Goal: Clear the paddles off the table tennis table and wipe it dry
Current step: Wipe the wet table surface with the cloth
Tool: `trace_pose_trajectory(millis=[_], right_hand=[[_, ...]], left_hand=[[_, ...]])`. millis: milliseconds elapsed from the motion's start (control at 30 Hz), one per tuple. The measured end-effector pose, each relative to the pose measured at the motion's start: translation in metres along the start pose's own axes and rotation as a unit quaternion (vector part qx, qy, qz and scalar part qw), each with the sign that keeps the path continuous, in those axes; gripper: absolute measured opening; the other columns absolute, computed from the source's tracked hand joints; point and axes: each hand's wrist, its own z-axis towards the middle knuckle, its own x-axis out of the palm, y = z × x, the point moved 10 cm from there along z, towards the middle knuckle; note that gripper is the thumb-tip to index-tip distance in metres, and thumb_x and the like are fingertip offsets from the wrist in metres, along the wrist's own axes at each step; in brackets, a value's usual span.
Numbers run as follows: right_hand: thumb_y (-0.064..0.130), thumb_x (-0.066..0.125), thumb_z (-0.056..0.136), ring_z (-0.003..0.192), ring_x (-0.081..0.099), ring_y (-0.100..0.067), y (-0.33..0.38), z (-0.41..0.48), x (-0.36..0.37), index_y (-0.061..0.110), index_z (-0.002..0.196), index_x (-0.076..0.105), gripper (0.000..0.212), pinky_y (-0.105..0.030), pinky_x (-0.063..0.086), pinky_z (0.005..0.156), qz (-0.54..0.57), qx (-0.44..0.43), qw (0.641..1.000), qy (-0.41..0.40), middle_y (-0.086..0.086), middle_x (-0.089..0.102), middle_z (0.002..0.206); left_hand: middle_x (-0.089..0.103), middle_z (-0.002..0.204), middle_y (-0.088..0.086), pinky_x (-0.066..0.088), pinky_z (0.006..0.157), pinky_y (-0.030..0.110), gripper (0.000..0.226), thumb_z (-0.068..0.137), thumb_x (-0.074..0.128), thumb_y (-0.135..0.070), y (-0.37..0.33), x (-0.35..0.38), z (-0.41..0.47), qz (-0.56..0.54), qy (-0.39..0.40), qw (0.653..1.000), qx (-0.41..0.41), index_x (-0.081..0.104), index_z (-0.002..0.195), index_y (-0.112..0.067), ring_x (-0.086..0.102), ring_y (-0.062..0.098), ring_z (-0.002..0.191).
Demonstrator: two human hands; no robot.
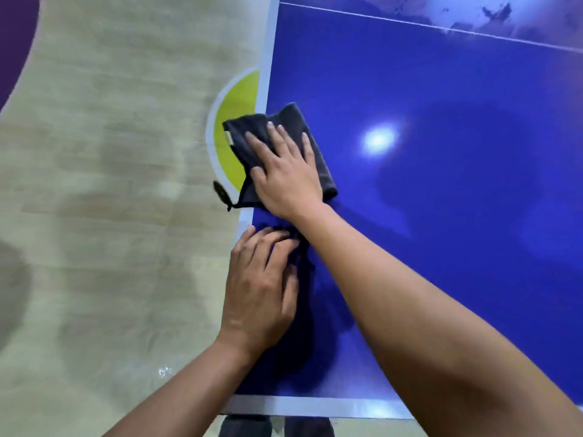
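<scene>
A blue table tennis table (448, 234) fills the right side of the view. A dark grey cloth (240, 137) lies over its left edge, partly hanging past it. My right hand (284, 175) presses flat on the cloth, fingers spread and thumb at the cloth's near edge. My left hand (258, 288) rests on the table's left edge just in front, fingers bent on the surface, holding nothing. A small dark tag (220, 192) dangles from the cloth on a cord. No paddle is in view.
Pale smeared wet patches (473, 11) show at the far top right, beyond a thin white line (441, 26). A lamp's glare (378, 140) reflects off the surface. Left of the table is light wood floor (110, 184) with a yellow-green circle marking (243, 99).
</scene>
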Motion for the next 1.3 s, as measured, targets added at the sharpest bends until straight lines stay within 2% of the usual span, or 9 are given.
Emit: trace_pose_trajectory(millis=[200, 300, 500, 667, 800, 933, 1033, 1167, 1300], right_hand=[[0.04, 0.035, 0.104, 0.157, 0.006, -0.011, 0.015, -0.013, 0.001, 0.039, 0.159, 0.029, 0.055, -0.044, -0.005, 0.127, 0.026, -0.008, 0.999, 0.026, 0.004, 0.015, 0.171], [0.04, 0.035, 0.103, 0.157, 0.007, -0.009, -0.014, -0.023, -0.01, 0.039, 0.159, 0.029, 0.056, -0.043, -0.005, 0.127, 0.045, 0.014, 0.999, 0.019, 0.005, 0.017, 0.17], [0.04, 0.036, 0.101, 0.157, 0.009, -0.012, -0.2, -0.1, -0.059, 0.039, 0.159, 0.027, 0.059, -0.044, -0.003, 0.127, 0.013, 0.172, 0.985, -0.017, 0.003, 0.015, 0.171], [0.045, 0.031, 0.094, 0.156, 0.015, -0.02, -0.358, -0.2, -0.108, 0.033, 0.16, 0.029, 0.067, -0.05, 0.001, 0.127, -0.001, 0.322, 0.945, -0.058, -0.008, 0.019, 0.169], [0.045, 0.027, 0.09, 0.155, 0.018, -0.027, -0.409, -0.248, -0.124, 0.025, 0.159, 0.033, 0.072, -0.054, 0.004, 0.126, -0.002, 0.392, 0.915, -0.097, -0.015, 0.023, 0.167], [0.039, 0.029, 0.094, 0.156, 0.015, -0.029, -0.397, -0.241, -0.122, 0.023, 0.159, 0.031, 0.068, -0.055, 0.001, 0.126, -0.005, 0.395, 0.912, -0.11, -0.017, 0.019, 0.168], [0.037, 0.034, 0.099, 0.157, 0.013, -0.027, -0.346, -0.217, -0.102, 0.024, 0.16, 0.029, 0.063, -0.056, 0.0, 0.126, -0.004, 0.362, 0.927, -0.097, -0.016, 0.017, 0.169], [0.036, 0.036, 0.102, 0.157, 0.009, -0.02, -0.203, -0.167, -0.056, 0.03, 0.161, 0.024, 0.061, -0.052, -0.002, 0.126, -0.029, 0.233, 0.97, -0.064, -0.009, 0.015, 0.17], [0.039, 0.034, 0.101, 0.157, 0.005, -0.014, -0.045, -0.151, -0.01, 0.036, 0.161, 0.024, 0.061, -0.048, -0.006, 0.126, -0.001, 0.101, 0.994, -0.03, 0.0, 0.012, 0.171]], left_hand=[[0.045, 0.154, 0.012, 0.032, 0.115, 0.05, 0.052, 0.093, 0.046, -0.025, -0.021, 0.003, -0.088, 0.062, 0.042, 0.997, -0.03, 0.055, 0.142, -0.009, 0.042, 0.034, 0.141], [0.037, 0.159, 0.013, 0.028, 0.117, 0.05, 0.058, 0.092, 0.043, -0.03, -0.023, 0.016, -0.11, 0.1, 0.068, 0.992, -0.041, 0.049, 0.147, -0.01, 0.036, 0.035, 0.146], [0.031, 0.161, 0.012, 0.024, 0.122, 0.051, 0.059, 0.096, 0.037, -0.028, -0.023, 0.026, -0.116, 0.154, 0.081, 0.984, -0.027, 0.04, 0.153, -0.011, 0.027, 0.034, 0.15], [0.034, 0.16, 0.014, 0.024, 0.122, 0.05, 0.058, 0.097, 0.034, -0.027, -0.027, 0.025, -0.115, 0.173, 0.066, 0.982, -0.031, 0.041, 0.152, -0.009, 0.029, 0.034, 0.149], [0.035, 0.159, 0.015, 0.026, 0.121, 0.052, 0.057, 0.099, 0.031, -0.027, -0.028, 0.026, -0.119, 0.184, 0.055, 0.981, -0.023, 0.042, 0.151, -0.009, 0.029, 0.034, 0.149], [0.037, 0.158, 0.018, 0.027, 0.12, 0.053, 0.056, 0.099, 0.032, -0.027, -0.029, 0.025, -0.116, 0.188, 0.043, 0.981, -0.018, 0.043, 0.15, -0.007, 0.031, 0.036, 0.148], [0.038, 0.157, 0.018, 0.029, 0.119, 0.054, 0.055, 0.099, 0.034, -0.027, -0.03, 0.026, -0.117, 0.186, 0.039, 0.982, -0.013, 0.044, 0.15, -0.006, 0.033, 0.038, 0.147], [0.038, 0.158, 0.016, 0.027, 0.12, 0.053, 0.056, 0.099, 0.035, -0.029, -0.028, 0.026, -0.116, 0.17, 0.039, 0.984, -0.021, 0.043, 0.15, -0.008, 0.031, 0.036, 0.148], [0.033, 0.159, 0.015, 0.021, 0.123, 0.047, 0.056, 0.094, 0.041, -0.024, -0.029, 0.02, -0.114, 0.116, 0.061, 0.991, -0.038, 0.043, 0.148, -0.007, 0.029, 0.033, 0.149]])
